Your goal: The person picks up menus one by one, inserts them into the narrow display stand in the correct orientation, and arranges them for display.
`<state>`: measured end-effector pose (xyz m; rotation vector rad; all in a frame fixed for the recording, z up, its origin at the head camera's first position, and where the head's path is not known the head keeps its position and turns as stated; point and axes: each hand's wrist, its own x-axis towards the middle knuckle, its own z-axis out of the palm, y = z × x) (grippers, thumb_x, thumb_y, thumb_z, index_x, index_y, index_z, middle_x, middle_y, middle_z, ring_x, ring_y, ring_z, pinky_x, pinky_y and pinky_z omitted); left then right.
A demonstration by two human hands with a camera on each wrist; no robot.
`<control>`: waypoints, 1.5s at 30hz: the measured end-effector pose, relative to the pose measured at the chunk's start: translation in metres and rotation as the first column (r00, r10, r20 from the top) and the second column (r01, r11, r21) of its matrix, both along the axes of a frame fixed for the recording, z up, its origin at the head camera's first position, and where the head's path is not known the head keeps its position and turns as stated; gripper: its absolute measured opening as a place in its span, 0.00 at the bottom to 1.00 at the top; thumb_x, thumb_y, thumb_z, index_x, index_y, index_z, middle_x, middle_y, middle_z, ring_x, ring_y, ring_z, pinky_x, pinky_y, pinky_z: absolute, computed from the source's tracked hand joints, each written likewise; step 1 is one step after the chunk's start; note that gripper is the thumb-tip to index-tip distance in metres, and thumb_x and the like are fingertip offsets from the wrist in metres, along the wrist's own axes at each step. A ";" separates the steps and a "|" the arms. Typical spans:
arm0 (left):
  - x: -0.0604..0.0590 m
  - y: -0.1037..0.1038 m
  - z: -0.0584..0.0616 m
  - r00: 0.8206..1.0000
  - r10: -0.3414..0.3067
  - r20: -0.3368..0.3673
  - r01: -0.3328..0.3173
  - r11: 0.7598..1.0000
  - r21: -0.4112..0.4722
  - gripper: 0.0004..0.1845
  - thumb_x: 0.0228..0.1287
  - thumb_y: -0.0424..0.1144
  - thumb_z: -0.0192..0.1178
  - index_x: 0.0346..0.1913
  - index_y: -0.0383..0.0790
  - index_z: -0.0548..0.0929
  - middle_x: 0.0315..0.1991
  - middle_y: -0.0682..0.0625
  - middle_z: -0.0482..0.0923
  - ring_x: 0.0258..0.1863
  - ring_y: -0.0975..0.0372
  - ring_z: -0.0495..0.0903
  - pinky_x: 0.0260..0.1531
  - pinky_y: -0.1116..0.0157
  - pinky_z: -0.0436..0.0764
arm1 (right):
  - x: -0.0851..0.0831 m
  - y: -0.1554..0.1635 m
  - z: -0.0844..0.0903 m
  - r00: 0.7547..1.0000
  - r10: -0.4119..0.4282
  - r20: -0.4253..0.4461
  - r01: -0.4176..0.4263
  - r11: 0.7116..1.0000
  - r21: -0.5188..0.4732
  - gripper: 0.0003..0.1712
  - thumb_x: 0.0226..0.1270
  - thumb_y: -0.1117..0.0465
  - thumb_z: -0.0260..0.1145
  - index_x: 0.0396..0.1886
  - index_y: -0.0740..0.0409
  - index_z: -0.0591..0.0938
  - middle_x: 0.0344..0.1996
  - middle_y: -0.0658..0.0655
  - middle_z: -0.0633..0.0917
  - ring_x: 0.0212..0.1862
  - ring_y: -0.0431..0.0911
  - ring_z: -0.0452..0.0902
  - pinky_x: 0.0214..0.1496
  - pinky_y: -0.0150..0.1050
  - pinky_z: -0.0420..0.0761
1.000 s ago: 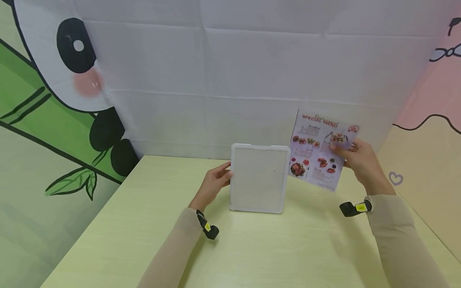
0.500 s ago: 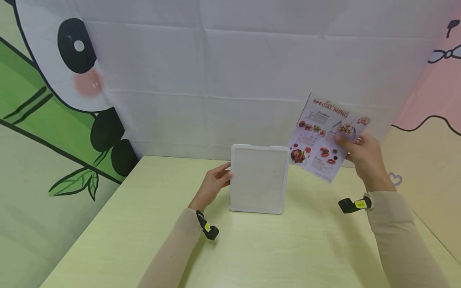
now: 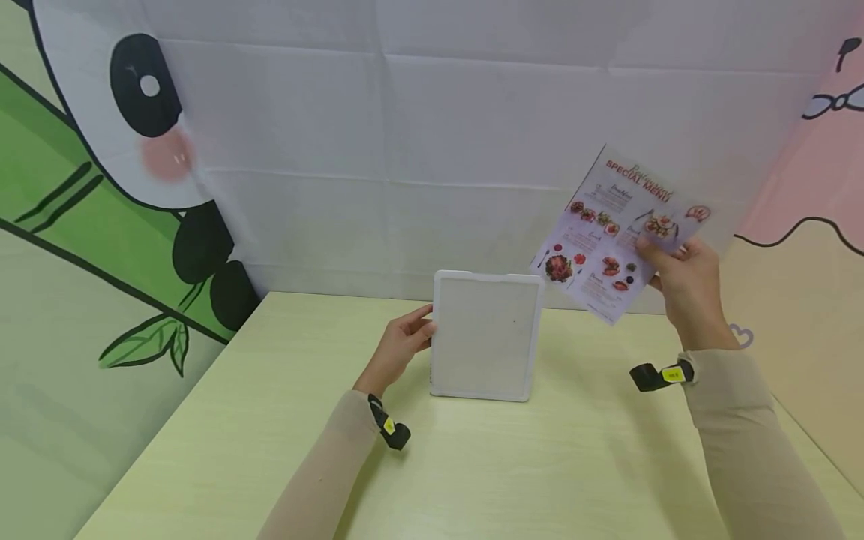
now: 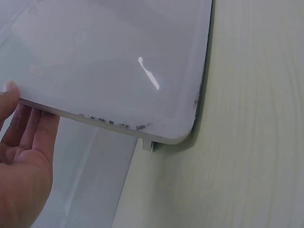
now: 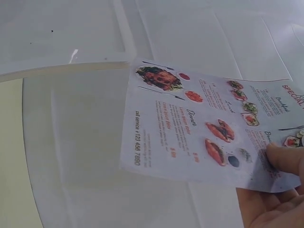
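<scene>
In the head view a white-rimmed, blank display frame (image 3: pixel 484 337) stands upright, leaning slightly back, on the table. My left hand (image 3: pixel 398 346) pinches its left edge between thumb and fingers. The left wrist view shows the frame's glossy face (image 4: pixel 109 61) with dark scuffs along that edge and a small foot under the corner. Up to the right, my right hand (image 3: pixel 695 292) pinches a printed menu sheet (image 3: pixel 594 232) by its right side, thumb on the front. The sheet is tilted clockwise in the air, its lower left corner close above the frame's top right corner.
A pale wooden table (image 3: pixel 270 450) lies beneath both arms. Behind it hangs a creased white backdrop (image 3: pixel 378 112). Painted walls stand at the left (image 3: pixel 61 300) and right (image 3: pixel 803 322). Each wrist wears a small black camera (image 3: pixel 391 431).
My right hand has raised the menu sheet, up and slightly right, and turned it further clockwise. The left hand and the frame have stayed in place.
</scene>
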<state>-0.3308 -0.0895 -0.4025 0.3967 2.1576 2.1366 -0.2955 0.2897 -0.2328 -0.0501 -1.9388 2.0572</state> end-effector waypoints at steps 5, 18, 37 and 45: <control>0.000 0.000 0.000 1.000 0.007 0.005 -0.007 1.000 0.001 0.27 0.68 0.40 0.58 0.69 0.44 0.69 0.56 0.37 0.78 0.51 0.58 0.81 0.57 0.57 0.79 | -0.002 -0.005 0.004 1.000 -0.009 -0.004 0.009 1.000 -0.015 0.33 0.54 0.54 0.74 0.62 0.46 0.76 0.57 0.50 0.81 0.43 0.40 0.82 0.34 0.29 0.85; -0.001 0.001 -0.001 1.000 0.006 -0.004 -0.006 1.000 0.001 0.27 0.68 0.40 0.57 0.69 0.44 0.69 0.57 0.36 0.77 0.50 0.58 0.80 0.57 0.57 0.79 | -0.007 -0.022 0.008 0.998 0.028 -0.052 -0.030 0.999 -0.037 0.30 0.57 0.57 0.72 0.61 0.49 0.76 0.54 0.51 0.82 0.44 0.42 0.82 0.37 0.31 0.86; -0.003 0.002 -0.002 1.000 0.003 -0.006 -0.003 1.000 0.002 0.27 0.68 0.39 0.57 0.69 0.45 0.69 0.57 0.37 0.78 0.50 0.59 0.81 0.57 0.57 0.79 | -0.015 -0.038 0.009 0.992 0.096 -0.084 -0.106 0.987 -0.121 0.31 0.57 0.61 0.72 0.61 0.50 0.75 0.57 0.53 0.80 0.50 0.46 0.80 0.41 0.34 0.85; -0.002 0.002 -0.002 1.000 0.001 -0.009 -0.001 1.000 0.000 0.27 0.68 0.40 0.58 0.69 0.44 0.69 0.56 0.37 0.78 0.49 0.60 0.81 0.57 0.57 0.80 | -0.020 -0.047 0.005 0.988 0.129 -0.090 -0.139 0.984 -0.111 0.28 0.60 0.63 0.70 0.61 0.51 0.74 0.55 0.52 0.80 0.49 0.46 0.80 0.40 0.35 0.86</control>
